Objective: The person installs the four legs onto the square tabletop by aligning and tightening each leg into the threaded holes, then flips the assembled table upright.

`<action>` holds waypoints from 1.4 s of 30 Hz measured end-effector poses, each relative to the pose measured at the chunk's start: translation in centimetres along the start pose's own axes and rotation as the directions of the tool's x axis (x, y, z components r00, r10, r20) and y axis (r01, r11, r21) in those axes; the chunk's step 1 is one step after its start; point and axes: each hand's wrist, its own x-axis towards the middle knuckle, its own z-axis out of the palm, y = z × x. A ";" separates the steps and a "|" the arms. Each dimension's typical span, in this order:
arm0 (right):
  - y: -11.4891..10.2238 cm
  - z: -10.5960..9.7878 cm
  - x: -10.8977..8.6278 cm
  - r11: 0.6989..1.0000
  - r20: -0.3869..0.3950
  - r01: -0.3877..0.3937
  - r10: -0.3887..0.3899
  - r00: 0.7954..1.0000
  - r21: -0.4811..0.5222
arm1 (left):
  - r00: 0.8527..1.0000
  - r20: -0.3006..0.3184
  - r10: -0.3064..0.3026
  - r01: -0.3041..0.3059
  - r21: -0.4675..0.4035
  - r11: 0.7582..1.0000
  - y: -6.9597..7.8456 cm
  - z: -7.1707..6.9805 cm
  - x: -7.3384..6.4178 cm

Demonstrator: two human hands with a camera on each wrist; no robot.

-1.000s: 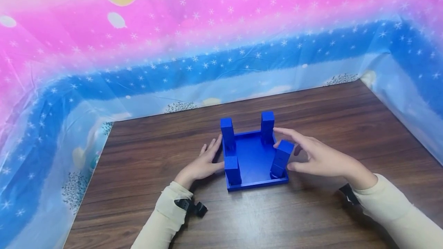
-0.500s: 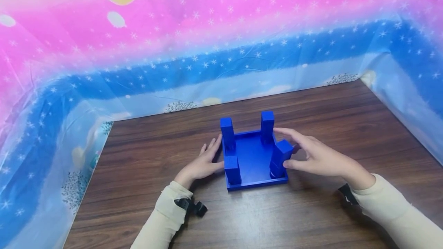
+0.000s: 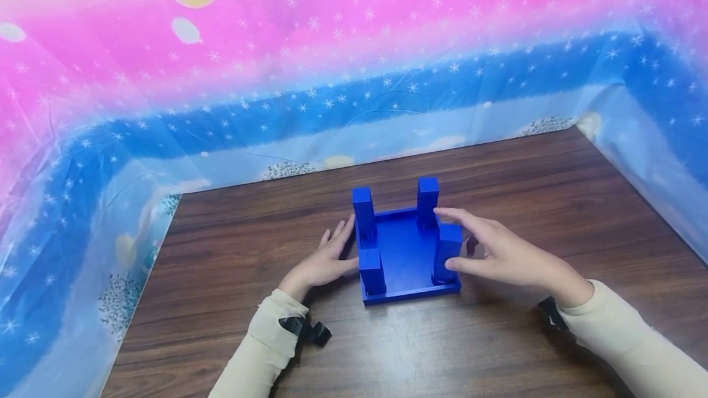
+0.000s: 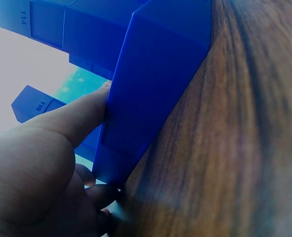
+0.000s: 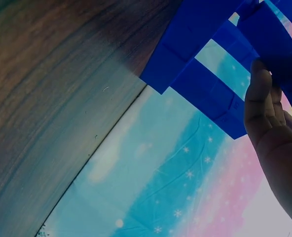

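Note:
A square blue tray-like base point(image 3: 404, 257) lies on the table with blue posts at its corners. In the head view, my left hand point(image 3: 321, 264) rests along its left side, fingers extended, thumb on the edge near the front left post point(image 3: 371, 272). The left wrist view shows the left thumb point(image 4: 89, 108) against the base's outer wall. At the front right post point(image 3: 448, 250), my right hand point(image 3: 509, 253) has its thumb on the near face and its other fingers curved behind, partly hidden. The right index fingertip overlaps the back right post point(image 3: 428, 201). The back left post point(image 3: 362, 210) stands upright.
The brown wood-grain table point(image 3: 249, 226) extends around the base. A pink and blue snowflake-patterned cloth point(image 3: 332, 91) hangs along its back and sides. Black wrist devices sit at both sleeves, one by the left cuff point(image 3: 271, 324). Numbers mark some posts.
The front right post, earlier leaning right, has turned and now stands nearly upright. My right thumb has moved left onto it. The left hand and the base are almost unchanged.

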 end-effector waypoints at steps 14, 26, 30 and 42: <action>0.0 -0.3 -0.1 1.000 0.050 -0.022 0.022 0.999 0.010 | 1.000 -0.005 -0.006 0.006 -0.007 1.000 0.0 0.0 -0.1; 0.0 -0.9 -0.3 0.996 0.063 0.063 -0.067 0.996 0.067 | 1.000 -0.010 -0.002 0.002 -0.007 1.000 0.0 0.0 -0.1; 0.0 -0.8 -0.2 0.995 0.061 0.070 -0.074 0.995 0.075 | 1.000 -0.009 -0.003 0.003 -0.001 1.000 0.0 0.0 -0.1; 0.1 -0.7 -0.3 0.995 0.057 0.056 -0.061 0.997 0.085 | 1.000 -0.004 -0.010 0.010 0.009 1.000 -0.1 0.0 -0.1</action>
